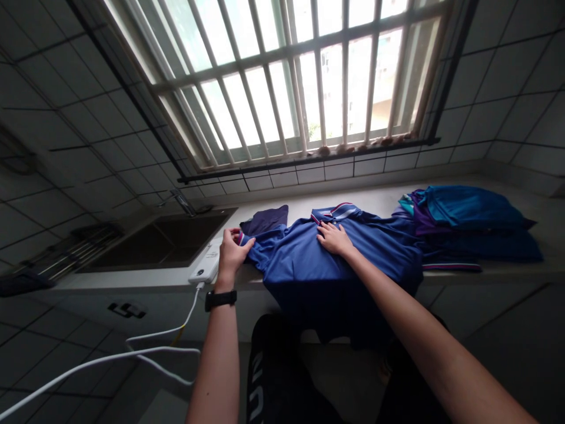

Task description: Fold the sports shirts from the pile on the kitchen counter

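Observation:
A blue polo shirt (pixel 309 265) lies spread on the counter (pixel 507 194), its lower part hanging over the front edge. My left hand (pixel 232 250), with a black watch on the wrist, pinches the end of the shirt's left sleeve. My right hand (pixel 334 238) lies flat with fingers spread on the shirt's chest, just below the striped collar (pixel 333 211).
A stack of folded blue and purple clothes (pixel 463 227) sits on the counter to the right. A dark sink (pixel 168 238) with a tap is on the left. A white device (pixel 206 266) with a white cable (pixel 132 347) lies by the sink. A barred window is behind.

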Motion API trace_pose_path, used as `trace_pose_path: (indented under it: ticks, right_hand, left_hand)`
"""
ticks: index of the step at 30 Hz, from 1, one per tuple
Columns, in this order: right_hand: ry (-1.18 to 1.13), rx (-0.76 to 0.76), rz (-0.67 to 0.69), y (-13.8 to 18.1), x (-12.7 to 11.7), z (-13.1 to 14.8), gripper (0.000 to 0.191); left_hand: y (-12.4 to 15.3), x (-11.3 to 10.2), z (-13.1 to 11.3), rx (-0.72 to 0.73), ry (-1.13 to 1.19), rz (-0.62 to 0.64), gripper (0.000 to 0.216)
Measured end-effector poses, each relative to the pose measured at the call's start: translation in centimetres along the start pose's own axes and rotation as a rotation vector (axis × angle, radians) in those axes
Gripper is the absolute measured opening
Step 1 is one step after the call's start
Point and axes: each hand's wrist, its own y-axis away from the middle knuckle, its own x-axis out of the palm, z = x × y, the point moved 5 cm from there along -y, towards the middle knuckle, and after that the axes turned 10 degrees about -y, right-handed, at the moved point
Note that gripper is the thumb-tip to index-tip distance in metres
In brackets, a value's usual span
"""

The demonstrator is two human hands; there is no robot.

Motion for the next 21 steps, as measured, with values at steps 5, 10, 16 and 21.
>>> trace_pose_path:
  ticks: [5, 10, 16, 21]
  right_hand:
    - [0.005, 0.003, -0.011, 0.0, 0.0, 0.0, 0.055]
    - [0.001, 0.005, -0.004, 0.0, 0.0, 0.1, 0.056]
    - [-0.016, 0.010, -0.012, -0.4, 0.2, 0.0, 0.056]
    - [-0.017, 0.015, -0.010, -0.4, 0.2, 0.0, 0.057]
  left_hand:
    - [0.6, 1.7, -3.5, 0.264, 0.260, 0.326, 0.055]
    - [0.8, 3.9, -2.8, 0.228, -0.164, 0.344, 0.041]
    - [2.9, 6.8, -3.3, 0.267, -0.552, 0.435, 0.042]
    - [3.4, 8.5, -8.2, 0.483, -0.548, 0.392, 0.042]
